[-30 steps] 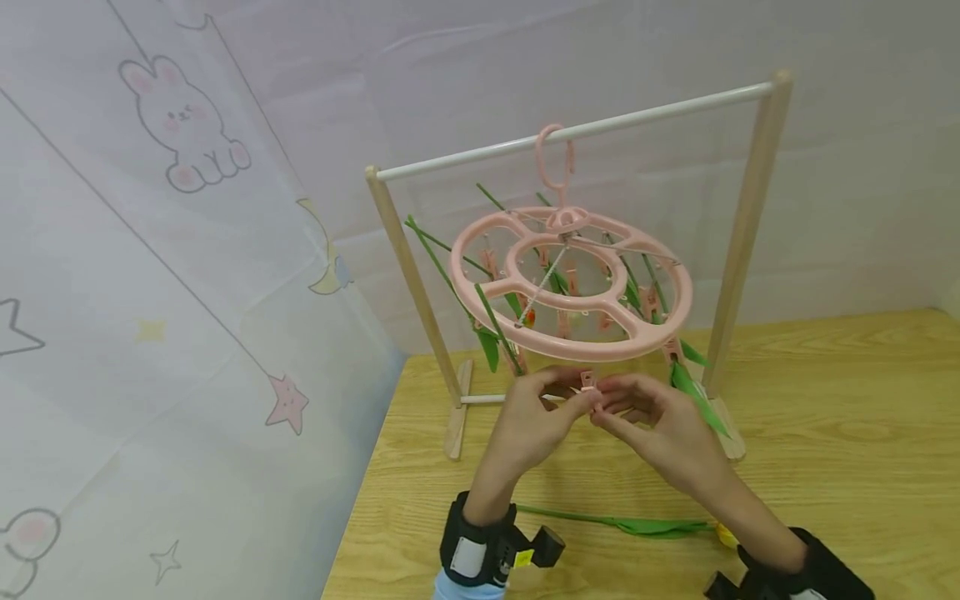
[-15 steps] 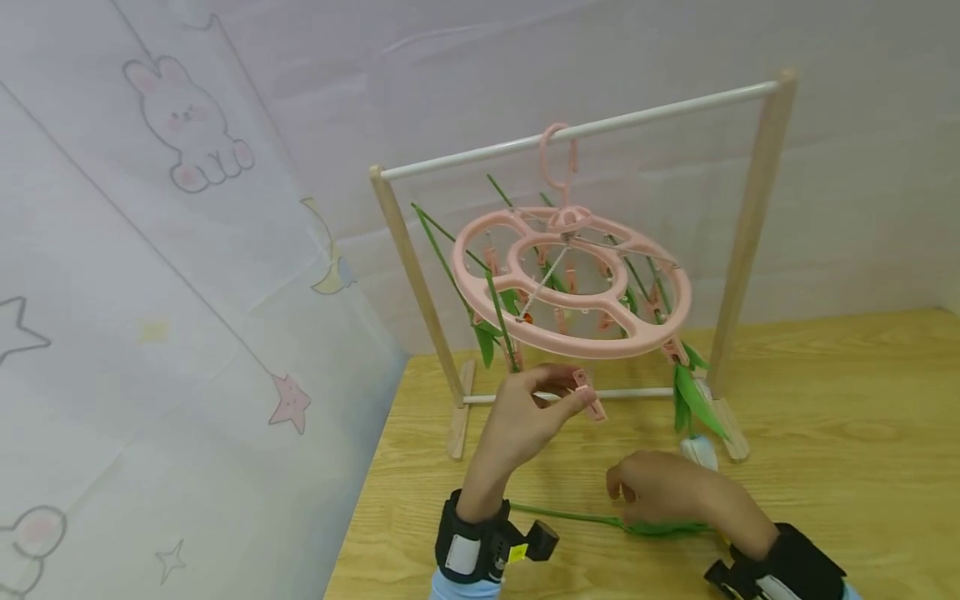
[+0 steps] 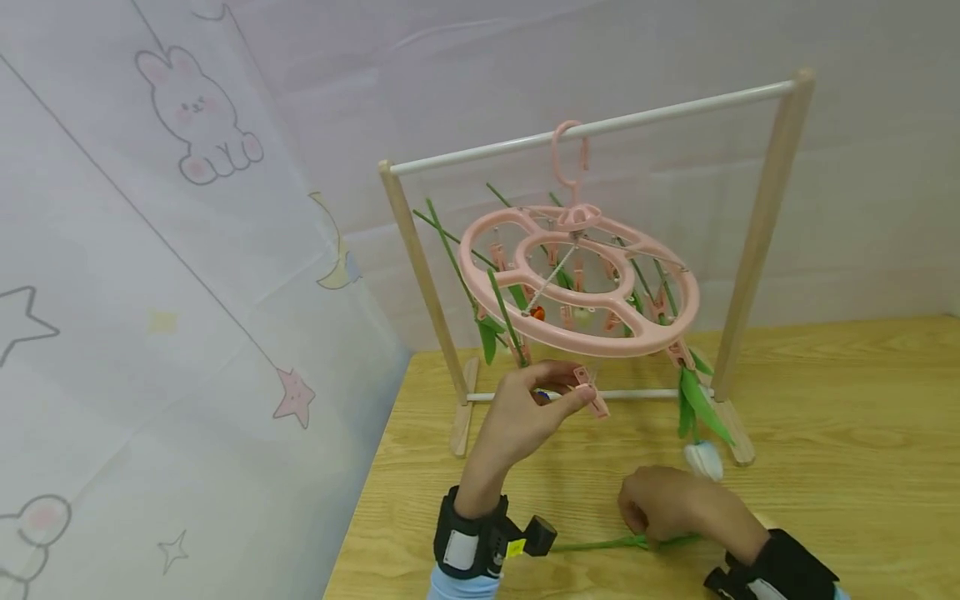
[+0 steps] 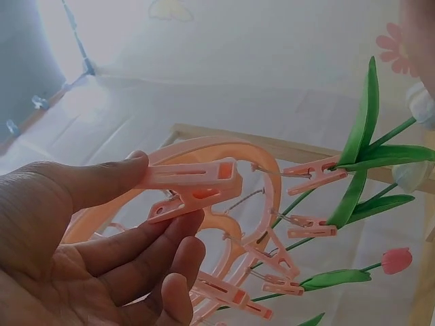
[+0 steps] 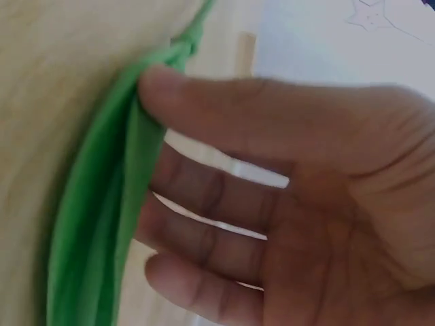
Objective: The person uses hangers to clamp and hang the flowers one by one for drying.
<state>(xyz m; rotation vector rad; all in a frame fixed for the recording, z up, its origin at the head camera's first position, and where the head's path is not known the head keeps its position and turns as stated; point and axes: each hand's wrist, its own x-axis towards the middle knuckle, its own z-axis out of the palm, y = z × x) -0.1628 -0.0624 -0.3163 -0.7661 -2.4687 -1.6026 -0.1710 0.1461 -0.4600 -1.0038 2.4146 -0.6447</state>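
My left hand (image 3: 521, 412) pinches a pink clothespin (image 3: 591, 393) between thumb and fingers, just below the front rim of a round pink clip hanger (image 3: 577, 343). In the left wrist view the clothespin (image 4: 194, 178) lies sideways across the fingertips. My right hand (image 3: 663, 504) is low over the table, on the leaf of an artificial tulip (image 3: 600, 544) that lies there. Seen from the right wrist, the thumb presses one side of the green leaf (image 5: 102, 197), with fingers behind it. The tulip's flower head is hidden by the right hand and forearm.
The hanger hooks onto the white bar (image 3: 675, 111) of a wooden stand (image 3: 761, 233). Several tulips hang head-down from its clothespins, including a white tulip (image 3: 703, 460) near my right hand. The wooden table (image 3: 847, 417) spreads out beneath, with a patterned cloth (image 3: 187, 333) at the left.
My right hand has left the clothespin and moved down to the tulip on the table, whose stem has shifted nearer the front. My left hand keeps the clothespin in about the same place.
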